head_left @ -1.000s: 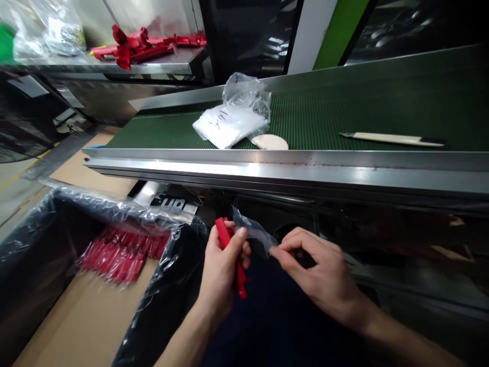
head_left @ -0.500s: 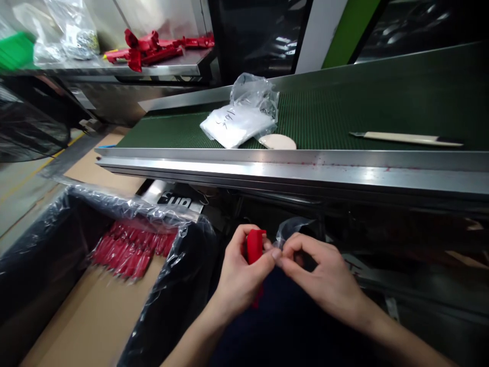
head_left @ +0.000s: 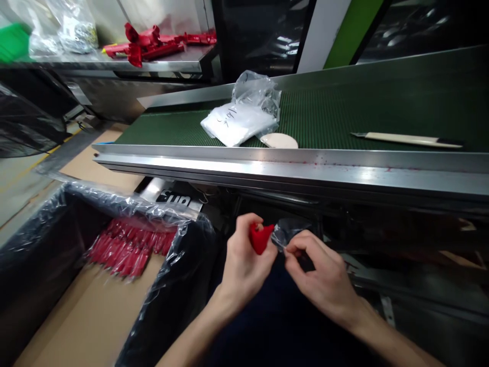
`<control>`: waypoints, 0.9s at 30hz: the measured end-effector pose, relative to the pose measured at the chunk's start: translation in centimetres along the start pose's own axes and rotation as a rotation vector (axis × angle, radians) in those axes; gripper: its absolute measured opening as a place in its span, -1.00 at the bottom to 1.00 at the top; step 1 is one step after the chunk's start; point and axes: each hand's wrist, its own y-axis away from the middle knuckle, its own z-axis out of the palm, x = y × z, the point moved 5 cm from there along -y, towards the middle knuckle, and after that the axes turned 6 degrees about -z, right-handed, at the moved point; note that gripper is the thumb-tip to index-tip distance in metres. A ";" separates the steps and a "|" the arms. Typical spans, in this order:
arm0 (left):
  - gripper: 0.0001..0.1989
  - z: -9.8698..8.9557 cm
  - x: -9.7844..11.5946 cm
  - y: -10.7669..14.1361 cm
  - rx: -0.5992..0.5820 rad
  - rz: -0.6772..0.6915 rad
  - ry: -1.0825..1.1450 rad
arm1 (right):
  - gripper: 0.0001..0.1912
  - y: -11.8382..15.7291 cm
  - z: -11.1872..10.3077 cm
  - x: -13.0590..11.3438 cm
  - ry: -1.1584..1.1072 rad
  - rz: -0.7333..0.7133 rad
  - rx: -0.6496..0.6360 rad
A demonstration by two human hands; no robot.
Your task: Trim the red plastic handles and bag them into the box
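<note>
Item: red plastic part point(head_left: 261, 237), probably light and rigid, gripped by your left hand point(head_left: 244, 265); your right hand point(head_left: 324, 280) pinched the clear bag point(head_left: 287, 230) (flimsy, likely slippery) at its mouth.

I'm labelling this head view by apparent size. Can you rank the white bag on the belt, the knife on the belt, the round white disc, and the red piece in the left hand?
Largest to smallest:
1. white bag
2. knife
3. round white disc and red piece look alike; the piece is nearer and partly covered by the left hand, so unranked.
</note>
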 end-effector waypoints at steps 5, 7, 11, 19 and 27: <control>-0.72 -0.7 0.7 -0.1 0.011 -0.005 0.016 | -0.86 -0.8 -0.4 -1.1 -0.024 -0.039 -0.035; -0.66 -0.7 0.8 0.4 -0.028 0.030 -0.017 | -0.81 -1.5 -0.8 -1.8 -0.044 -0.044 -0.081; -0.51 -0.3 0.3 1.5 -0.121 0.109 -0.115 | -0.92 -2.1 -0.2 -2.3 -0.189 0.065 -0.341; -0.41 0.6 -0.8 2.0 -0.228 0.151 -0.194 | -0.91 -2.0 -0.5 -2.5 -0.130 0.003 -0.403; -0.68 -2.4 -2.3 -1.6 0.007 -0.080 0.050 | -0.84 -1.0 -7.5 -3.6 0.240 -0.029 0.172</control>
